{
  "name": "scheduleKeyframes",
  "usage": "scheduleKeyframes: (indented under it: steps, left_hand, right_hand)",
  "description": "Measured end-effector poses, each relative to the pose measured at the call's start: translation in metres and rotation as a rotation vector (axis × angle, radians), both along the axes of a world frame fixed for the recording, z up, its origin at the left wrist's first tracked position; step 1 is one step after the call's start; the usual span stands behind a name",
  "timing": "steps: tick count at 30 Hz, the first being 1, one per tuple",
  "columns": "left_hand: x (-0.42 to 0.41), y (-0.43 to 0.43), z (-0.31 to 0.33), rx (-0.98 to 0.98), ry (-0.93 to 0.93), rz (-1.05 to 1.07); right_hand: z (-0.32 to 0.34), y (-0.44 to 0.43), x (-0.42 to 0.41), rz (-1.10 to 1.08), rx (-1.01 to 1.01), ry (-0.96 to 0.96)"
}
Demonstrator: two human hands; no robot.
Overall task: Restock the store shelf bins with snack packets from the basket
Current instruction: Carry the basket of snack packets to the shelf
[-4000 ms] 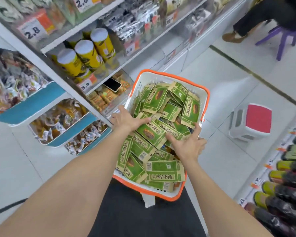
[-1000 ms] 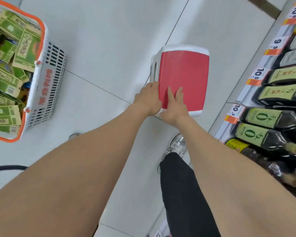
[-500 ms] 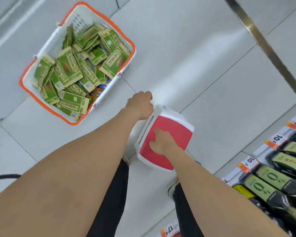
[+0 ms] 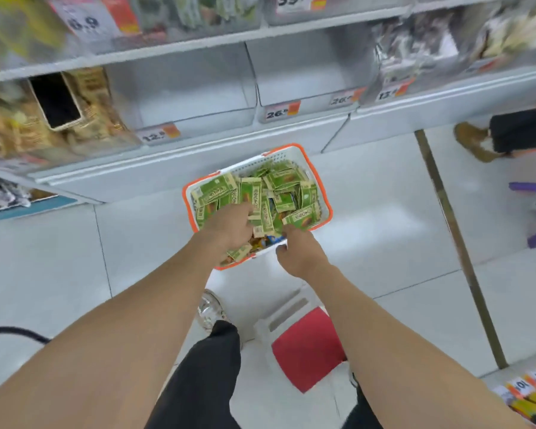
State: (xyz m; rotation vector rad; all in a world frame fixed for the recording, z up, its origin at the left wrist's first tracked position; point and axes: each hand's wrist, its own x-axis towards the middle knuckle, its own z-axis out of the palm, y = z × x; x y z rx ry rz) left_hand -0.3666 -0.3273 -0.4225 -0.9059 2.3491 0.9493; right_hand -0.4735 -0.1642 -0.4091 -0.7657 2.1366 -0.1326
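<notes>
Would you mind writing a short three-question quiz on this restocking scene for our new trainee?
1. True or false: the basket stands on the floor.
2. The stool has a top coloured: A blue, B red, C green.
3. Fill in: the left hand reaches among the ___ packets.
Key: 1 true; 2 B; 3 green.

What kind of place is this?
Most likely a small shop aisle: shelves with clear bins, price tags on their edges, and a basket of green snack packets on the floor.
</notes>
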Motion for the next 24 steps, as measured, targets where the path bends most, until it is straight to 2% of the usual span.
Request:
scheduleKeyframes:
  steps: [3, 6, 10, 14, 17, 20, 24]
  left_hand:
    - [0.010, -0.017, -0.001, -0.015, 0.006, 0.064]
    - [0.010, -0.026, -0.026, -0.004, -0.001, 0.152]
    - [0.005, -0.032, -0.093, -0.038, 0.004, 0.278]
    - [0.005, -0.023, -0.183, -0.089, -0.007, 0.285]
    - [0.009, -0.023, -0.243, -0.195, 0.014, 0.283]
    - [0.013, -0.025, -0.291, -0.335, 0.112, 0.308]
    - [0.005, -0.034, -0.331, -0.475, 0.179, 0.255]
  right_hand:
    - [0.003, -0.024, -0.006, 0.182, 0.023, 0.056]
    - [-0.023, -0.042, -0.022, 0.322, 0.025, 0.098]
    - [-0.094, -0.067, -0.048, 0.563, -0.021, 0.145]
    - [-0.178, -0.097, -0.075, 0.816, -0.045, 0.217]
    - [-0.234, -0.118, -0.086, 0.978, -0.154, 0.276]
    - [-0.283, -0.130, -0.088, 1.178, -0.311, 0.360]
    - [-0.330, -0.140, -0.085, 1.247, -0.502, 0.443]
